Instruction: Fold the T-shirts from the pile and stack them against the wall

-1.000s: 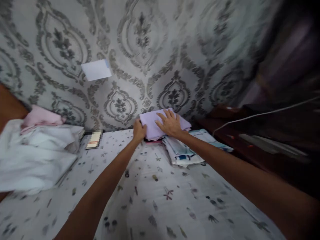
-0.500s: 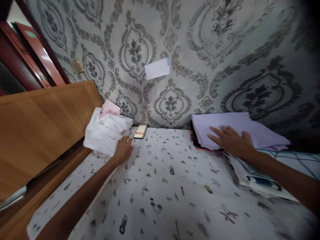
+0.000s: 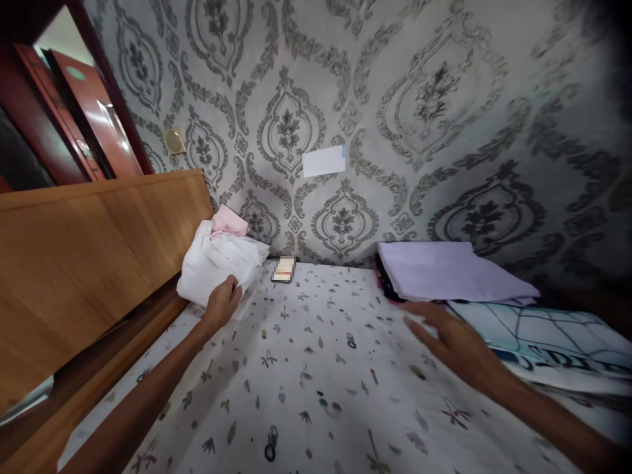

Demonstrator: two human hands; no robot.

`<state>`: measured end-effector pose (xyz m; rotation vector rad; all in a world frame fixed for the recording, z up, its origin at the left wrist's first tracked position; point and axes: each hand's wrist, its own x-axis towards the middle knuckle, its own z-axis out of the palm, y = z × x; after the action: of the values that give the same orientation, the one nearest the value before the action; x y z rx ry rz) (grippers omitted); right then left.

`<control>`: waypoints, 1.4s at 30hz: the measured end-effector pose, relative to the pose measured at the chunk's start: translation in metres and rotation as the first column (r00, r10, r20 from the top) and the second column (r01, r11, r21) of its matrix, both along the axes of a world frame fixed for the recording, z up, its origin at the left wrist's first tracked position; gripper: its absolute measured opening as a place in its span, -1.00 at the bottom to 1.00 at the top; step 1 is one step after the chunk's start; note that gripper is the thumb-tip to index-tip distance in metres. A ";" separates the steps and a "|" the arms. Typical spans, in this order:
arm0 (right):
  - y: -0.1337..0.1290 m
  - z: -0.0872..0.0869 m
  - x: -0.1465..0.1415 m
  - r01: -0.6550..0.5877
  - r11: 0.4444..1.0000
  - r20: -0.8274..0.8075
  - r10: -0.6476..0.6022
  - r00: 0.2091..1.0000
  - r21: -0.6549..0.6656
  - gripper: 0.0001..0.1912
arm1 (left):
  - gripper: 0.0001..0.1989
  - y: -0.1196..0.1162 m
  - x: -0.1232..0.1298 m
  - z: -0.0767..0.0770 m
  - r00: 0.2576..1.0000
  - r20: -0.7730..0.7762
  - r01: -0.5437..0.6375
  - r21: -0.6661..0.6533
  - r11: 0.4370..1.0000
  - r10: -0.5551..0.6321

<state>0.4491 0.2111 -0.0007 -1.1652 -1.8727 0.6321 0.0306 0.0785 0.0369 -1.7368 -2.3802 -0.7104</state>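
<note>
**Left hand on the white heap, right hand loose over the sheet**

The left hand has its fingers curled onto the near edge of the white heap; whether they pinch cloth or only press it cannot be told. The heap lies just beyond and above those fingers, slumped with its long axis running away toward the wall, against the headboard. A pink cloth sits on its far top.

The right hand is spread flat, fingers apart, holding nothing, low over the sheet. Just past its fingertips lies the lilac stack, folded, its long side running left to right; near the wrist lies a blue-lined cloth. The left hand is the nearer one to the heap, well apart from the right.

A small card pack lies right of the left fingers, near the wall. A paper slip is stuck on the patterned wallpaper.
</note>
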 end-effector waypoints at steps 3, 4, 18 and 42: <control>-0.059 0.002 -0.044 -0.385 0.831 -0.300 0.277 0.913 -0.402 -0.46 | -0.79 -0.039 0.044 0.016 0.921 0.269 0.231 0.201 0.952 -0.280; -0.076 0.002 -0.060 -0.480 0.712 -0.407 0.291 0.866 -0.513 -0.38 | -0.78 -0.054 0.063 0.018 0.862 0.325 0.342 0.193 0.920 -0.388; -0.147 -0.044 -0.110 -0.477 0.566 -0.599 -0.037 0.800 -0.672 -0.34 | -0.77 -0.021 0.001 -0.037 0.874 0.139 0.480 -0.095 0.872 -0.466; -0.218 0.020 -0.010 0.084 0.898 -0.585 -0.350 0.731 -0.433 -0.71 | -0.53 -0.130 -0.132 0.074 0.853 -0.078 0.471 -0.312 0.825 -0.516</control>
<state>0.4395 -0.0067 0.0197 -1.1773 -1.0115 1.1321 -0.1016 -0.0516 0.1104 -2.4756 -2.0042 -0.2568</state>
